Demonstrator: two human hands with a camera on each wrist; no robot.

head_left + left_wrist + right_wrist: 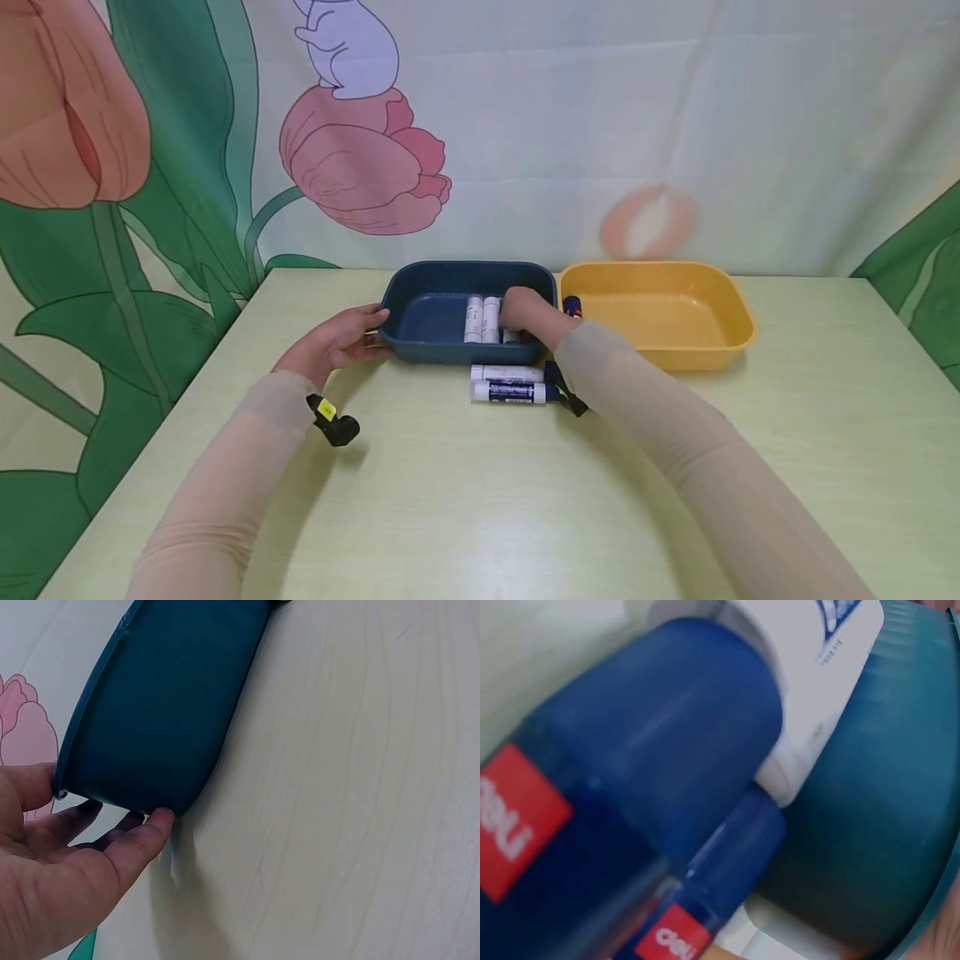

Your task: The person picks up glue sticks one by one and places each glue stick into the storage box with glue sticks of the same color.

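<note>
My left hand (341, 337) grips the left end of a dark blue bin (420, 352). In the left wrist view, the thumb is at the rim and the fingers press the end wall low down. My right hand (528, 312) reaches into the bin's right part. Its fingertips are hidden, so any grip cannot be made out. Beside it, white glue sticks (474, 319) lie side by side in the bin, one partly under the hand. Two more glue sticks (510, 392) with blue caps lie on the table before the bin; their caps (660, 727) loom large in the right wrist view.
A yellow bin (727, 357) stands right of the blue one. A dark blue cap with a red label (572, 307) shows at its left side, partly behind my right wrist. A flower-printed cloth (525, 167) hangs behind the pale table (450, 500).
</note>
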